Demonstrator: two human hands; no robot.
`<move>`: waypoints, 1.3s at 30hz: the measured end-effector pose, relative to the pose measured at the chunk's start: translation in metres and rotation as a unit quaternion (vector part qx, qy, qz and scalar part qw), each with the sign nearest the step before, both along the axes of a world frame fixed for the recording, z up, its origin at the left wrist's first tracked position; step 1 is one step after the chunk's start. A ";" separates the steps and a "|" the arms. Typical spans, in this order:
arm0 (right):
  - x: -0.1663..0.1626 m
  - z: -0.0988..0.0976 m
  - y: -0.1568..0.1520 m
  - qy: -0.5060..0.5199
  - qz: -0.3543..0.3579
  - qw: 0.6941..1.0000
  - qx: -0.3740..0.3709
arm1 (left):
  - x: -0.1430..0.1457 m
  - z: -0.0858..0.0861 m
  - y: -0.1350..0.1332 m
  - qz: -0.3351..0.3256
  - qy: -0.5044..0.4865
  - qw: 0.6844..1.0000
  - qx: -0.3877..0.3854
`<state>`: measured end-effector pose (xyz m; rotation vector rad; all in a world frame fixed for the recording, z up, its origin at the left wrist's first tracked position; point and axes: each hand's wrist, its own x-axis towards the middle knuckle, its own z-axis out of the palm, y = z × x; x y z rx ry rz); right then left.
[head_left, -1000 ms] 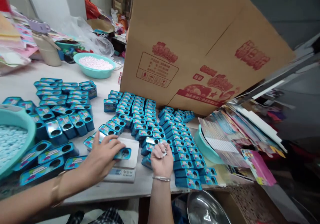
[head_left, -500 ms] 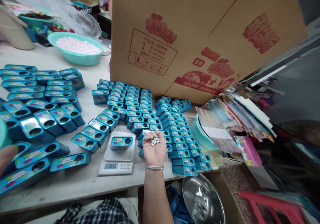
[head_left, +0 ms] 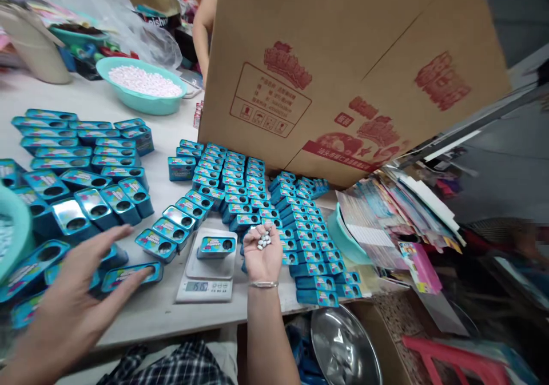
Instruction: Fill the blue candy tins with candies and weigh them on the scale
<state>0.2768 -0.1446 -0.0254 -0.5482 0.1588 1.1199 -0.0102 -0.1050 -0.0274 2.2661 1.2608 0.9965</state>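
Note:
A small digital scale (head_left: 205,276) sits near the table's front edge with one blue tin (head_left: 216,247) on its pan. My right hand (head_left: 262,254) rests palm up just right of the scale, cupping several small white candies (head_left: 263,239) in loosely curled fingers. My left hand (head_left: 75,310) hovers at the lower left with fingers spread, holding nothing, over blue tins (head_left: 128,273) lying on the table. Rows of the same blue tins (head_left: 240,190) fill the table behind and beside the scale.
A big cardboard box (head_left: 343,70) stands tilted behind the tins. A teal bowl of white candies (head_left: 141,90) is at the back left, another teal bowl (head_left: 12,230) at the left edge. Printed cards (head_left: 386,219) pile up right. Another person's arm (head_left: 206,13) shows beyond the box.
My left hand let go of the tin on the scale, drew off to the left, then came back spread open. My right fist turned palm up and opened, showing the candies.

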 end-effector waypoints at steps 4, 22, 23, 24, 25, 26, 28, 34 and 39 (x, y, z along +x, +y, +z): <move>-0.008 0.001 0.006 0.001 -0.011 1.000 -0.025 | 0.057 -0.008 0.008 -0.140 -0.008 0.990 -0.001; -0.029 -0.005 0.018 0.046 0.012 0.999 0.007 | 0.173 0.008 0.010 -0.266 0.122 0.956 0.032; -0.028 -0.005 0.018 0.056 0.006 0.998 -0.007 | 0.173 0.007 0.010 -0.268 0.131 0.954 0.033; -0.028 -0.005 0.018 0.065 -0.002 0.998 -0.023 | 0.173 0.006 0.010 -0.272 0.135 0.952 0.028; -0.028 -0.005 0.018 0.074 -0.008 0.997 -0.036 | 0.172 0.005 0.010 -0.276 0.135 0.951 0.018; -0.028 -0.005 0.018 0.084 -0.012 0.995 -0.044 | 0.172 0.005 0.011 -0.280 0.133 0.951 0.002; -0.029 -0.004 0.017 0.097 -0.017 0.994 -0.046 | 0.171 0.009 0.013 -0.282 0.137 0.949 -0.039; -0.034 -0.001 0.016 0.102 -0.013 0.994 -0.020 | 0.177 0.034 0.012 -0.292 0.241 0.923 -0.076; -0.038 0.000 0.016 0.116 -0.009 0.992 -0.045 | 0.182 0.045 0.016 -0.292 0.293 0.907 -0.077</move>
